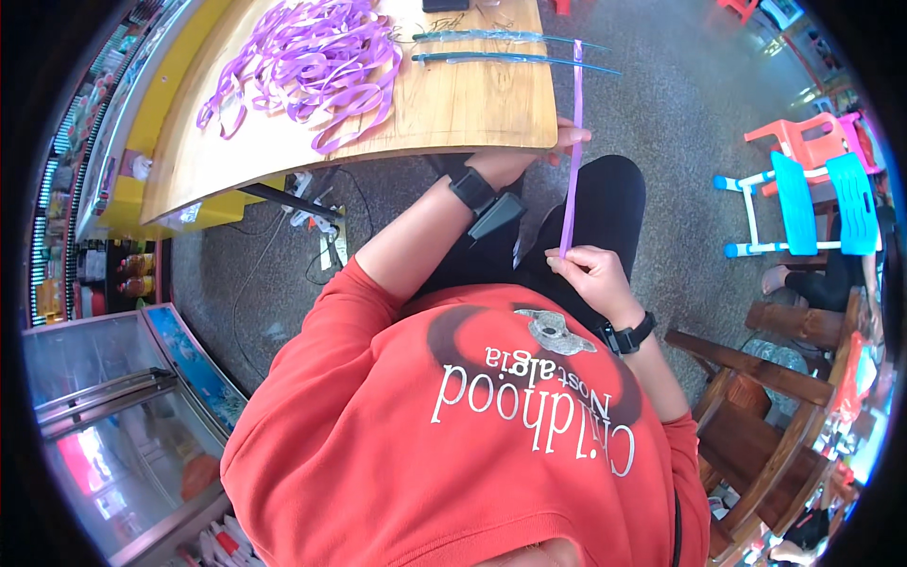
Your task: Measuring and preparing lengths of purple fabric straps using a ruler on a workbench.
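Note:
A long purple ribbon [573, 180] stretches nearly straight between my hands, past the table's right corner. My right hand [595, 279] pinches its near end between thumb and fingers, above my lap. Farther up, the fingers of my left hand [565, 139] are at the ribbon, with fingertips showing on its right side; the table corner is beside this hand. Beyond it the ribbon runs on across two thin blue rods [515, 59], which jut over the table edge. Whether it is fastened to them is too small to tell. A tangled heap of purple ribbon [307, 71] lies on the table.
The wooden table [463, 109] has a dark object [444, 5] at its far edge. Below it are cables and a power strip [326, 222]. A glass-topped freezer [104, 425] stands left. Blue folding chairs [794, 203], an orange chair [803, 142] and a wooden chair [756, 444] are right.

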`<control>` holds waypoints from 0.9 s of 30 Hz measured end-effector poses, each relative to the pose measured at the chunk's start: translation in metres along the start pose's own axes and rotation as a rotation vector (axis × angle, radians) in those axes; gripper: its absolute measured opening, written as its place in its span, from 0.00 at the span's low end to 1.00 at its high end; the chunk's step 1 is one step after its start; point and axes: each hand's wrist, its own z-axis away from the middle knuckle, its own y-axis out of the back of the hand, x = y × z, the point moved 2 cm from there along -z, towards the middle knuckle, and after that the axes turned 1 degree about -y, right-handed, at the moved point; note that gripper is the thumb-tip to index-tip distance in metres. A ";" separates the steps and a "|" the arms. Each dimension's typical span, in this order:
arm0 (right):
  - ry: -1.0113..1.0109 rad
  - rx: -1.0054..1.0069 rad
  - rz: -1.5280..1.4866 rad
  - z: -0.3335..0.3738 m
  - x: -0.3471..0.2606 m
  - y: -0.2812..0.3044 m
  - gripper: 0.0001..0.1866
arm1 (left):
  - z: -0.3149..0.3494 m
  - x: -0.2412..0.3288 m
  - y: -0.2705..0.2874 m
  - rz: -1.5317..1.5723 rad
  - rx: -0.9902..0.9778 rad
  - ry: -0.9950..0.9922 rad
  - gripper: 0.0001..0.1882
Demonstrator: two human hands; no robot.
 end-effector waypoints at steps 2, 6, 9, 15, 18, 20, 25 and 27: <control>0.013 0.061 0.158 -0.001 -0.003 -0.001 0.09 | 0.007 0.001 -0.001 -0.038 0.038 0.028 0.18; 0.087 0.090 0.365 -0.004 -0.013 -0.001 0.09 | 0.017 0.002 -0.005 -0.109 0.054 0.092 0.18; 0.083 0.103 0.396 -0.006 -0.019 -0.004 0.09 | 0.019 0.000 -0.008 -0.091 -0.046 0.155 0.18; 0.142 0.120 0.324 -0.005 -0.024 -0.006 0.10 | 0.017 -0.011 -0.010 -0.082 -0.025 0.180 0.16; 0.161 0.098 0.271 -0.004 -0.023 -0.005 0.09 | 0.008 -0.013 -0.011 0.115 0.039 0.063 0.18; 0.144 0.082 0.235 -0.004 -0.021 -0.004 0.09 | -0.004 -0.014 -0.009 0.148 0.107 0.033 0.17; 0.124 0.083 0.221 -0.005 -0.016 -0.003 0.09 | -0.039 -0.011 -0.003 0.292 0.270 -0.054 0.15; 0.035 0.021 0.250 -0.005 -0.012 -0.002 0.10 | -0.049 -0.005 0.002 0.235 0.300 -0.195 0.12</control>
